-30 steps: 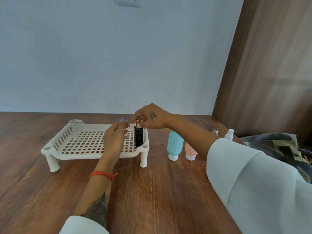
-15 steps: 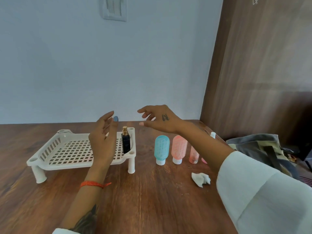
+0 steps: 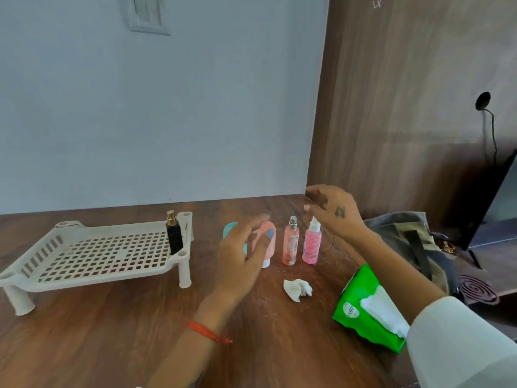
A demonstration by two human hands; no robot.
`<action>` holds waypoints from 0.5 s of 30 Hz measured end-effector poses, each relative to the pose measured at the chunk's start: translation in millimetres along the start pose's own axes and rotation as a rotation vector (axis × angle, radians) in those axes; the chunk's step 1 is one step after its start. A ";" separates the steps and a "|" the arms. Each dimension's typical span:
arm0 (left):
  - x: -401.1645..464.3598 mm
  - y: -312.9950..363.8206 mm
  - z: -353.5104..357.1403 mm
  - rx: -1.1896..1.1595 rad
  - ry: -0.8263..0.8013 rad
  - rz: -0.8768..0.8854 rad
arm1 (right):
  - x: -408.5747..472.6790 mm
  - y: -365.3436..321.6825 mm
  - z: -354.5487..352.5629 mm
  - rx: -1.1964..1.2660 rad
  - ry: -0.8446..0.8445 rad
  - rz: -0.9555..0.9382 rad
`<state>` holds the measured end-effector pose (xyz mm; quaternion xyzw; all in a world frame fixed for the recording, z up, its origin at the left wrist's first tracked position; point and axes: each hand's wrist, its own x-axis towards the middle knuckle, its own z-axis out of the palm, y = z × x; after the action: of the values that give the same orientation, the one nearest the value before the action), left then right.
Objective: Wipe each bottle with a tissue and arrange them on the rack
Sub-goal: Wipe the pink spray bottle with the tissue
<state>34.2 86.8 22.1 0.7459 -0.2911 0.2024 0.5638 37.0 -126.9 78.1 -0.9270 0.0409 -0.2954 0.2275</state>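
Observation:
A black bottle (image 3: 174,237) with a gold cap stands upright at the right end of the white slotted rack (image 3: 92,257). To the rack's right, on the table, stand a teal bottle (image 3: 230,231), a salmon bottle (image 3: 269,245), a slim pink spray bottle (image 3: 290,242) and a pink pump bottle (image 3: 311,242). My left hand (image 3: 240,256) hovers open in front of the teal and salmon bottles, partly hiding them. My right hand (image 3: 331,210) hangs open above the pink pump bottle, holding nothing. A crumpled tissue (image 3: 297,288) lies in front of the bottles.
A green tissue pack (image 3: 363,306) with tissues sticking out lies at the right, under my right sleeve. A grey bag (image 3: 411,242) sits beyond the table's right edge, with a dark coil (image 3: 478,289) beside it. A wooden panel bounds the right side.
My right hand let go of the black bottle on the rack and moved right, over the pink bottles. My left hand moved right from the rack to the teal and salmon bottles. The view swung right.

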 end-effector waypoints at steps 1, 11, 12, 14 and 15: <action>-3.8 -3.8 3.0 0.011 -0.007 -0.003 | -2.0 6.6 3.5 -0.054 -0.043 0.009; -14.6 -21.2 10.1 0.098 -0.068 -0.037 | -21.2 32.7 26.8 -0.008 -0.091 0.057; -14.4 -21.7 10.0 0.096 -0.069 -0.046 | -22.6 32.2 26.5 0.000 -0.080 0.060; -14.4 -21.4 9.0 0.090 -0.067 -0.063 | -25.4 30.4 23.5 0.018 -0.069 0.085; -14.4 -20.8 8.3 0.086 -0.065 -0.069 | -27.6 29.0 20.6 0.021 -0.066 0.099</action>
<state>37.0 85.9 -4.3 0.7853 -0.2746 0.1709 0.5279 27.7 -138.8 35.7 -0.9306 0.0758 -0.2534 0.2530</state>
